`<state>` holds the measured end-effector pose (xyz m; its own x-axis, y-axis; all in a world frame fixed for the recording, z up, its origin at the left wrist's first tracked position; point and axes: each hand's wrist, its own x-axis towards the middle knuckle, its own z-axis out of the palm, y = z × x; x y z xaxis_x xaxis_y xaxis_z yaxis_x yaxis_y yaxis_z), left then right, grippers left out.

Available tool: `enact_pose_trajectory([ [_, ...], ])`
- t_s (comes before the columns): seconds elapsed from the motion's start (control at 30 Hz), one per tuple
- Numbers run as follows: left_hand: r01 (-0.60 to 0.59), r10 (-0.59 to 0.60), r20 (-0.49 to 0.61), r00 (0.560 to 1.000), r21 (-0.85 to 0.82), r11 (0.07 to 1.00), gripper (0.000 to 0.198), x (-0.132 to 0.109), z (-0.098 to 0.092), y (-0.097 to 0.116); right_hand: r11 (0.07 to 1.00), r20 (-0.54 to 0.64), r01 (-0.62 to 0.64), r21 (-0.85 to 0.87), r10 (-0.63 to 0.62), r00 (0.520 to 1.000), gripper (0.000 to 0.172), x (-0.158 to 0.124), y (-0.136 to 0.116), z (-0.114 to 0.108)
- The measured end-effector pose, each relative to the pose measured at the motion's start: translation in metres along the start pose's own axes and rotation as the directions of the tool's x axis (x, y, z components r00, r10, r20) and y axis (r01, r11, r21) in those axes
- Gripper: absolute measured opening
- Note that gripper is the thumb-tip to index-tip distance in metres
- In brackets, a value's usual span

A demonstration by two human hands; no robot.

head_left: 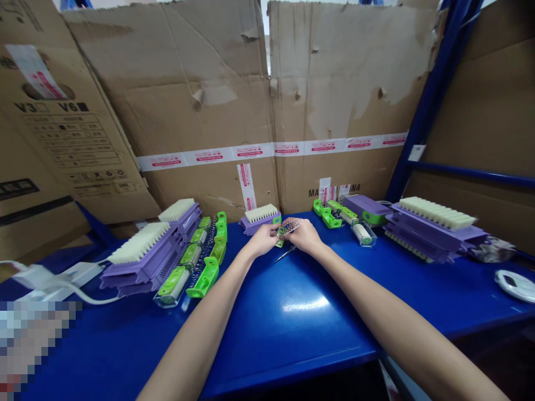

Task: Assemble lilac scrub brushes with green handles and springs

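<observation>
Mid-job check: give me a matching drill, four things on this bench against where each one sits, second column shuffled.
Things:
1 wire spring piece
2 green clips
3 white round object
4 thin metal pin

Places:
a far right edge of the table
b on the table, just below the left hand and right hand
c left, beside the purple brushes
d held in both hands

Pairs: 1-d, 2-c, 3-a, 4-b

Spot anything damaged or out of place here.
The cardboard behind the blue table is torn and peeled in patches. A metal tool lies loose below the left hand and right hand, which hold a green part.
</observation>
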<state>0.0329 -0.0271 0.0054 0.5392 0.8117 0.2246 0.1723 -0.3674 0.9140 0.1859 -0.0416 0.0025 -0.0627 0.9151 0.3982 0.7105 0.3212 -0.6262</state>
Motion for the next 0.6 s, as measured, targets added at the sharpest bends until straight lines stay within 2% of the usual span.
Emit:
enact_pose_trajectory([
  [0.1, -0.004, 0.003, 0.031, 1.000, 0.028, 1.000, 0.028, 0.000, 0.001, 0.001, 0.993, 0.035, -0.049, -0.109, 0.053, 0.998, 0.039, 0.001, -0.001, -0.004],
  [0.17, -0.002, 0.000, 0.055, 0.998, 0.040, 0.999, 0.026, 0.000, 0.000, 0.000, 0.995, 0.106, 0.002, -0.104, 0.009, 0.994, 0.042, 0.003, 0.001, -0.006],
  [0.27, 0.027, -0.027, 0.073, 0.997, 0.000, 1.000, 0.031, -0.001, 0.000, -0.001, 0.997, 0.188, 0.077, -0.031, -0.070, 0.980, 0.040, 0.006, 0.008, -0.007],
  [0.47, 0.085, -0.082, 0.024, 0.996, -0.131, 0.988, 0.042, -0.002, 0.000, -0.004, 0.984, 0.265, 0.049, 0.172, -0.095, 0.960, 0.047, 0.011, 0.022, -0.004],
  [0.6, 0.129, -0.138, -0.053, 0.989, -0.152, 0.980, 0.044, -0.001, 0.004, -0.003, 0.974, 0.256, 0.049, 0.223, -0.107, 0.961, 0.052, 0.012, 0.025, -0.004],
])
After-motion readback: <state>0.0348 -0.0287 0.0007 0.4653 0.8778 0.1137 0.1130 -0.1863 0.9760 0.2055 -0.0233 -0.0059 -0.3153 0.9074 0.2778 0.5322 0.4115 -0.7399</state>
